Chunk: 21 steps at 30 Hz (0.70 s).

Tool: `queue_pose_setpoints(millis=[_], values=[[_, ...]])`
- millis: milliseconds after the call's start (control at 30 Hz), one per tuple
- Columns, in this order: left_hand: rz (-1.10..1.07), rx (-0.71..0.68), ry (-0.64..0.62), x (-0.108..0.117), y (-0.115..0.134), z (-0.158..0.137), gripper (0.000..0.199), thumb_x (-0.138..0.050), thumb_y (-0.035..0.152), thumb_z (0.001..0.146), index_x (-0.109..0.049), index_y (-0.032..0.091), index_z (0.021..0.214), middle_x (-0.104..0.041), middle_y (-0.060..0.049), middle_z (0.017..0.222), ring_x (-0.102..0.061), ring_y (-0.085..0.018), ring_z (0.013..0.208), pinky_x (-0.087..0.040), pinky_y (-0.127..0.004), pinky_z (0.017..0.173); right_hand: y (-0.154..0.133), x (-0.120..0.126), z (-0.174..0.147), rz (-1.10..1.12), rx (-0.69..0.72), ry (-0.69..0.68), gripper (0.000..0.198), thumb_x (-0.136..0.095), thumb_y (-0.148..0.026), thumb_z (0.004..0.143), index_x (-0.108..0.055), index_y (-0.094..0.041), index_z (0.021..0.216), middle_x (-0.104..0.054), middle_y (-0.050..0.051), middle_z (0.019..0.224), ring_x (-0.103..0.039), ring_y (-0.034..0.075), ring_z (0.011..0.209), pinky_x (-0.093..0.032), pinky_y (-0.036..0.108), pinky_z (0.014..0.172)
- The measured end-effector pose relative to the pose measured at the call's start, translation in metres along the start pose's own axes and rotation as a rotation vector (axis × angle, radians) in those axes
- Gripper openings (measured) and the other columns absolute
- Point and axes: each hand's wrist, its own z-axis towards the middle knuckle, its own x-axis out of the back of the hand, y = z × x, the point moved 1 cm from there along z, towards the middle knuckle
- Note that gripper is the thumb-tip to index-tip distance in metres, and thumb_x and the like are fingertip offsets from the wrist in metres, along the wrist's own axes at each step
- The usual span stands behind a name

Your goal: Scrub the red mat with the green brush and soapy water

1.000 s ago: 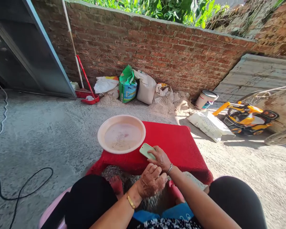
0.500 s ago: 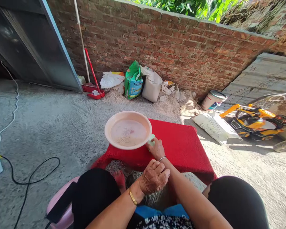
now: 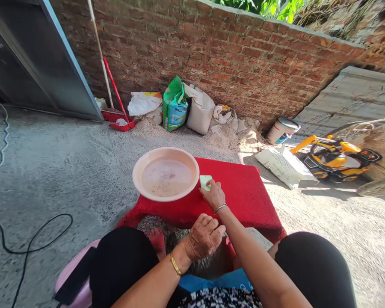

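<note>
My right hand, a bracelet at its wrist, grips the near end of a small pale green rectangular piece with rounded corners; its exact kind does not show. It is over a red cloth-covered low table, just right of a wide pale pink basin. The basin holds cloudy water with dark specks and a small reddish spot. My left hand, with a gold bangle, is held near my right forearm in front of the table. Its fingers curl into a loose fist, and nothing shows in it.
Sacks and a red dustpan stand along the brick wall. To the right are a bucket, a white sack and a yellow toy excavator. A black cable lies on the floor at left.
My right hand has moved the pale green piece away from the basin's rim to the right, so more of it shows. My left hand stays curled. The camera view has shifted slightly.
</note>
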Motion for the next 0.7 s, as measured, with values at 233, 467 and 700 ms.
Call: queue_pose_setpoints(millis=[233, 467, 700], values=[[0.126, 0.169, 0.001, 0.001, -0.024, -0.002, 0.023, -0.047, 0.02, 0.091, -0.057, 0.015, 0.111, -0.061, -0.009, 0.091, -0.055, -0.02, 0.085, -0.047, -0.038, 0.08, 0.005, -0.007, 0.011, -0.046, 0.111, -0.039, 0.038, -0.058, -0.049, 0.082, -0.057, -0.027, 0.113, -0.053, 0.008, 0.108, -0.058, 0.022, 0.095, -0.042, 0.029, 0.073], [0.267, 0.452, -0.229, -0.02, -0.079, -0.014, 0.039, -0.047, 0.038, 0.093, -0.06, 0.015, 0.121, -0.059, -0.017, 0.116, -0.059, -0.029, 0.105, -0.05, -0.044, 0.09, 0.163, 0.054, 0.037, -0.125, -0.21, 0.036, 0.043, -0.056, -0.049, 0.083, -0.055, -0.024, 0.118, -0.051, 0.011, 0.111, -0.059, 0.025, 0.1, -0.044, 0.034, 0.081], [0.214, 0.326, -0.441, -0.043, -0.09, -0.006, 0.048, -0.053, 0.042, 0.09, -0.054, 0.02, 0.133, -0.052, -0.015, 0.136, -0.044, -0.032, 0.13, -0.038, -0.047, 0.108, 0.228, 0.103, 0.045, -0.179, -0.482, 0.081, 0.044, -0.056, -0.051, 0.082, -0.057, -0.024, 0.117, -0.051, 0.014, 0.116, -0.059, 0.028, 0.103, -0.043, 0.039, 0.085]])
